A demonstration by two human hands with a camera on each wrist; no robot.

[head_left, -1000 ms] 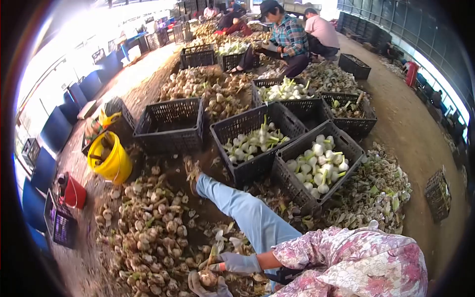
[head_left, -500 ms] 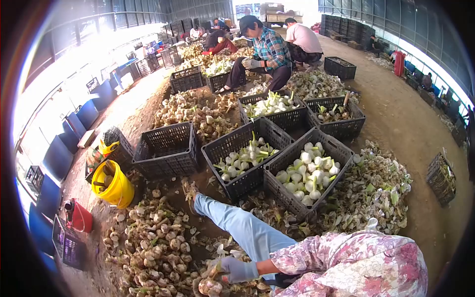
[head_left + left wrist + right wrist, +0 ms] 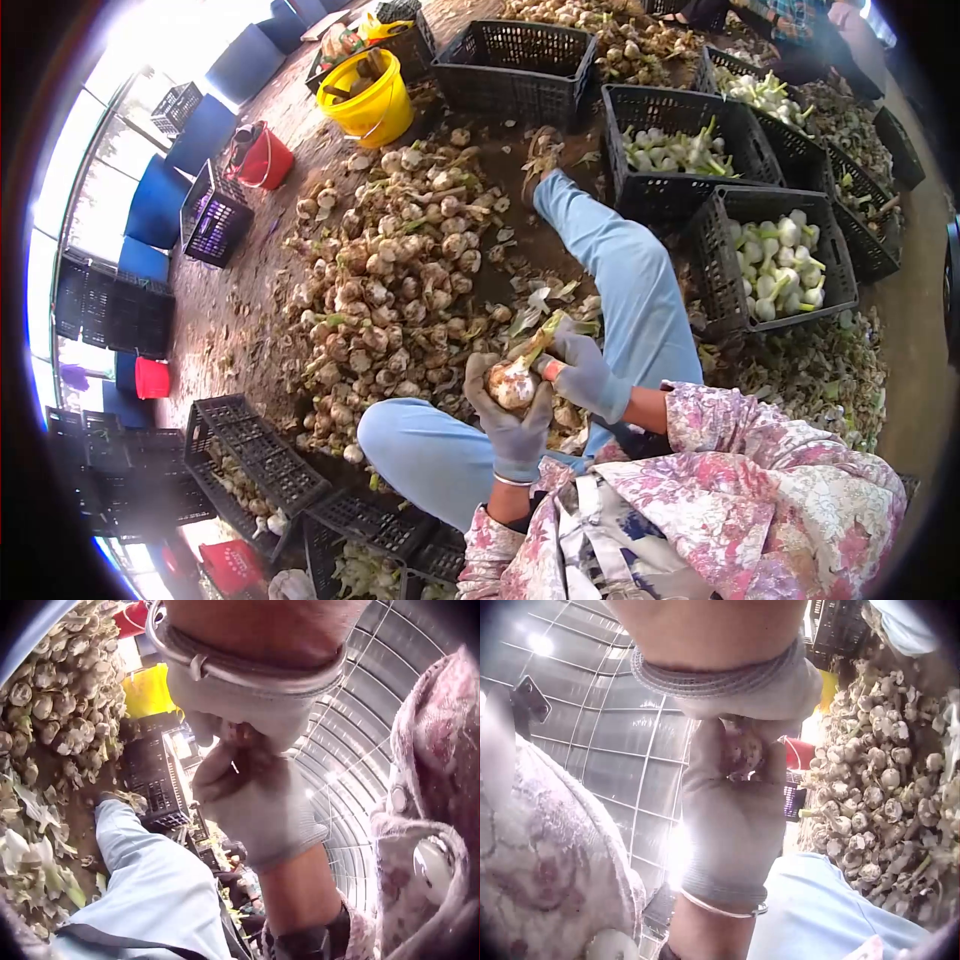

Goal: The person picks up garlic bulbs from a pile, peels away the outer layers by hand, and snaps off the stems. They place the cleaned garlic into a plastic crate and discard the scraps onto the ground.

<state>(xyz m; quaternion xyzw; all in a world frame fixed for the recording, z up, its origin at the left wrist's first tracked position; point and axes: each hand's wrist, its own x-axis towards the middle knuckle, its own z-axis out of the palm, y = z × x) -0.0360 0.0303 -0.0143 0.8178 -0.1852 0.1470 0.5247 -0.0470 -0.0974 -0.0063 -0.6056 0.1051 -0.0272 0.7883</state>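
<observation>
"Where are the hands?"

"Low in the head view, in grey gloves. The left hand (image 3: 515, 428) is curled round a garlic bulb (image 3: 512, 387), which sits against its palm side, between thumb and fingers. A pale bracelet (image 3: 512, 481) rings that wrist."

"And the other?"

"The right hand (image 3: 590, 380) is curled at the bulb's stalk (image 3: 541, 338), gripping it. The bulb lies just beside this hand, and something orange-red (image 3: 549, 368) shows by the thumb."

"What surrounds them?"

"Light-blue trousers (image 3: 630, 270) on both sides, one leg stretched out, one knee bent. Beyond the left hand spreads a heap of earthy bulbs (image 3: 400, 270). Farther up stand a yellow bucket (image 3: 370, 105) and a red bucket (image 3: 264, 160). To the right, a black crate (image 3: 712, 290) holds cleaner white bulbs (image 3: 780, 262)."

"Any writing?"

"Pale marks on a red object (image 3: 230, 565) at lower left, too small to read."
</observation>
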